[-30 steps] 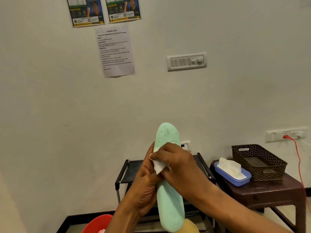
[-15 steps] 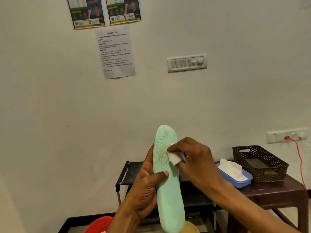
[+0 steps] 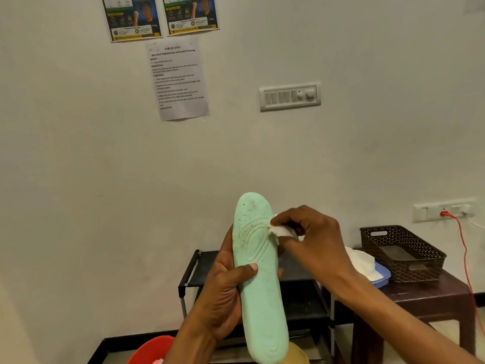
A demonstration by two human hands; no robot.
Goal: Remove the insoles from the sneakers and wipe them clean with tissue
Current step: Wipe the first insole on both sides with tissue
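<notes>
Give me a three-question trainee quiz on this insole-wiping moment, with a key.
1. True or false: the left hand grips the insole upright, thumb across its face.
2. The tissue pinched in the right hand meets the insole at: A) its bottom end; B) the right edge of its upper part; C) its hidden back.
3. What stands just left of the basket on the side table?
Key: 1 true; 2 B; 3 the blue tissue box.
</notes>
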